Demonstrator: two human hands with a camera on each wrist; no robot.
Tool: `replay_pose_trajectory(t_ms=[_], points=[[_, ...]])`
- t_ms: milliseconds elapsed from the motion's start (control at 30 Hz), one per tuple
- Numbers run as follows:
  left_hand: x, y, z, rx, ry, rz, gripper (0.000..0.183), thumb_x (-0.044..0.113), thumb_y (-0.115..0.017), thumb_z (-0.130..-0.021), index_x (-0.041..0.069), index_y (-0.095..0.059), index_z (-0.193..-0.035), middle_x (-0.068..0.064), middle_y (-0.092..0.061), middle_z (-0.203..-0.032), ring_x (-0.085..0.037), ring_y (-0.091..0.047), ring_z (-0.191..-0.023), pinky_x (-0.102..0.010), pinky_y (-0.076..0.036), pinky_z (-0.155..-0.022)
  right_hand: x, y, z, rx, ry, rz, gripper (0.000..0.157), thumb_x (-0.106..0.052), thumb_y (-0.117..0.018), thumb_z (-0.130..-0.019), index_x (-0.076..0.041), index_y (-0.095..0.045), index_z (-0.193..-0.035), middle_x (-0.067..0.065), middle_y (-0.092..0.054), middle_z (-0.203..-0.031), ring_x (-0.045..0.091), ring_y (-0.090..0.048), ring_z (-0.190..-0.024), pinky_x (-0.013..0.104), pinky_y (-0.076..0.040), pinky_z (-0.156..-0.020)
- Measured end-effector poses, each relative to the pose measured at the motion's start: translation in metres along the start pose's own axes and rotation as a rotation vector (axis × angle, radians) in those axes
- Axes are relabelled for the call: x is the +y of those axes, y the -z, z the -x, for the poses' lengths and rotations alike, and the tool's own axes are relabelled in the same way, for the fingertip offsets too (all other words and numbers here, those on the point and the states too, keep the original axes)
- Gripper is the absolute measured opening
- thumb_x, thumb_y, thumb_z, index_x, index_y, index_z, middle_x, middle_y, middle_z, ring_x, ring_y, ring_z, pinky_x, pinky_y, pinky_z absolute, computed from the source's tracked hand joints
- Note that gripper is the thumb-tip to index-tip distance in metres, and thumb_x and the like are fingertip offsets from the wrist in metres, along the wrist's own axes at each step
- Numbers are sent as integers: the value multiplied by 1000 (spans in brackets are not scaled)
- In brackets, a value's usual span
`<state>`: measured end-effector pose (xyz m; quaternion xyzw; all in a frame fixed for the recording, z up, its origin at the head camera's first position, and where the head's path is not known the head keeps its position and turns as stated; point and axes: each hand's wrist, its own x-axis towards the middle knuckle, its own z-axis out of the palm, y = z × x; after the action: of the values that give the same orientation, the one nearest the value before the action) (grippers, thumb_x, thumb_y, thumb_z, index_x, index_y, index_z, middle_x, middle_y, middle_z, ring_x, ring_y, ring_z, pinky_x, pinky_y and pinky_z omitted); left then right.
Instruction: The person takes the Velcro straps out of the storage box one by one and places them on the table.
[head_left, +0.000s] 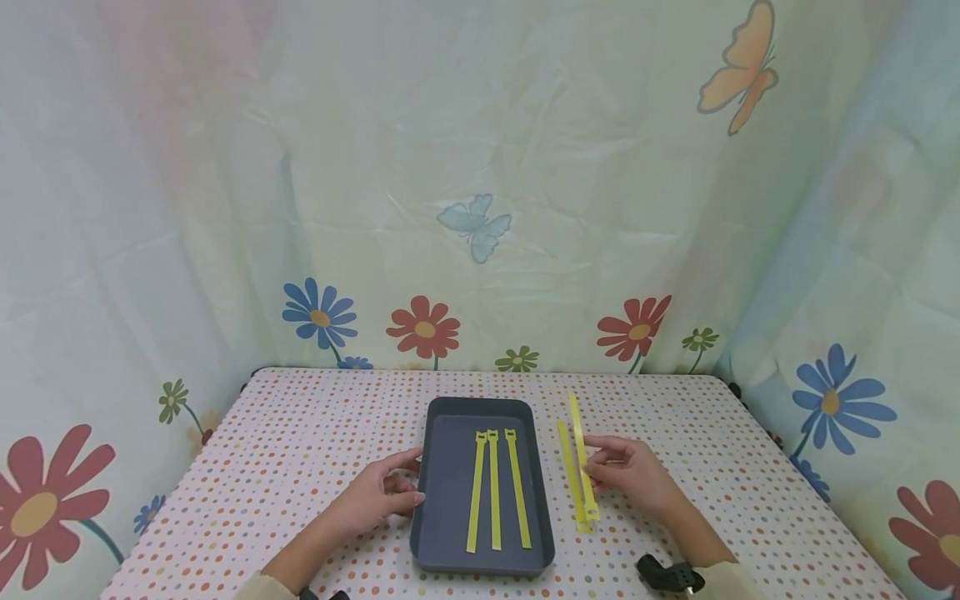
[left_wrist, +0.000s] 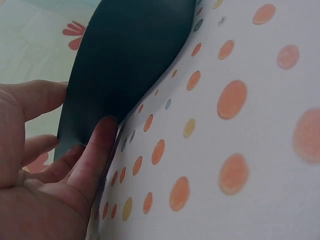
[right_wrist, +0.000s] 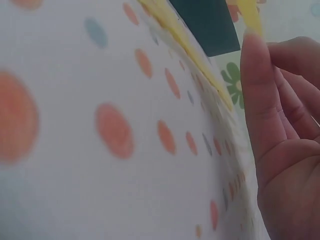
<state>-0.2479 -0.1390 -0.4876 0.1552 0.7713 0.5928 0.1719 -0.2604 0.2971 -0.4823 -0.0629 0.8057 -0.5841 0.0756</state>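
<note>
Yellow strip (head_left: 580, 442) sits just right of the grey tray (head_left: 448, 500), pinched near its middle between thumb and fingers of our right hand (head_left: 637, 475), slotted end pointing near. Our left hand (head_left: 372, 498) rests spread fingertips against the tray's left wall, not curled round it, seemingly to steady it. We judge the step in hand to be picking up one strip; how far it is raised, we can't quite tell. A move into the tray would call for clearing its right edge and, to match the three strips (head_left: 494, 492) lying there with slotted ends far, a turn end for end (easier in the air than inside). A second strip (head_left: 572, 475) lies just left of the held one, so we should lift before going left. Inside, the widest room is along the tray's left side; outside, the dotted tabletop (head_left: 300, 467) stretches wide at left and right.
</note>
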Motion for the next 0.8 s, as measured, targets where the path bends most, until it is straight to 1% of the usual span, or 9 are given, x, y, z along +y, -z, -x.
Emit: replay_pose_trajectory(t_ms=[133,367,500,633,800], points=[[0,0,0,-4,0,5,74,14,-73,-95,4,-36,-158,-19,-53,-143,-18,-67,-96,-30,-59,-78,3,2,0,1,-18,3,62,-12,-76,-93,8,-51,-145,13,-73,-97,19,-73,-79,36,-63,-70],[-1,0,-1,-12,-2,9,75,14,-73,-95,4,-35,-159,-19,-52,-143,-18,-67,-96,-29,-59,-77,12,7,-3,16,-85,22,64,-11,-78,-90,4,-52,-146,12,-73,-94,24,-72,-76,38,-63,-70],[0,1,-1,-15,-3,10,75,14,-74,-95,3,-35,-159,-19,-52,-143,-18,-67,-96,-29,-59,-78,16,8,-6,19,-114,33,64,-9,-78,-89,4,-52,-146,11,-73,-93,25,-72,-74,39,-63,-69],[0,1,-1,-16,-4,9,75,15,-73,-95,4,-35,-159,-19,-52,-143,-19,-67,-96,-29,-59,-78,16,7,-8,26,-138,42,62,-8,-78,-89,5,-54,-144,10,-74,-92,25,-73,-73,39,-63,-68],[-1,2,-1,-21,-10,9,74,15,-72,-96,4,-35,-159,-19,-52,-143,-19,-67,-97,-29,-59,-78,11,6,-9,12,-155,55,61,-5,-77,-89,8,-53,-143,11,-76,-92,25,-74,-72,39,-63,-67]])
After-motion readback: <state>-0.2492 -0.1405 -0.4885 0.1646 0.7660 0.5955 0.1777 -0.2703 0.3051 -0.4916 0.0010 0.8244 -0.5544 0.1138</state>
